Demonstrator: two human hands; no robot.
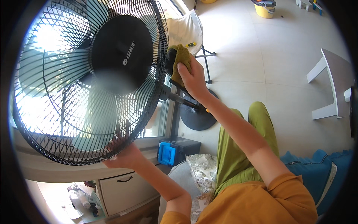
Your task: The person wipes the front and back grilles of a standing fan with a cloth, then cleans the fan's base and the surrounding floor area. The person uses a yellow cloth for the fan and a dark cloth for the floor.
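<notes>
A black Gree pedestal fan (123,53) fills the upper left, its pale blades showing through the wire guard. My right hand (193,78) holds an olive-green cloth (182,57) against the dark motor housing (170,60) behind the guard. Around the lower rim of the guard is my left hand (125,155), its fingers partly hidden behind the wires. From the head, a pole (186,102) runs down to the round black base (195,119) on the floor.
A folding chair with pale fabric (184,30) bears a yellow-and-black screwdriver (191,44). Below the window stand a black-and-blue box (179,151) and a drawer cabinet (128,190). A white stool (332,84) is at right, a yellow bucket (264,10) farther off. Blue cushions (310,168) lie beside me.
</notes>
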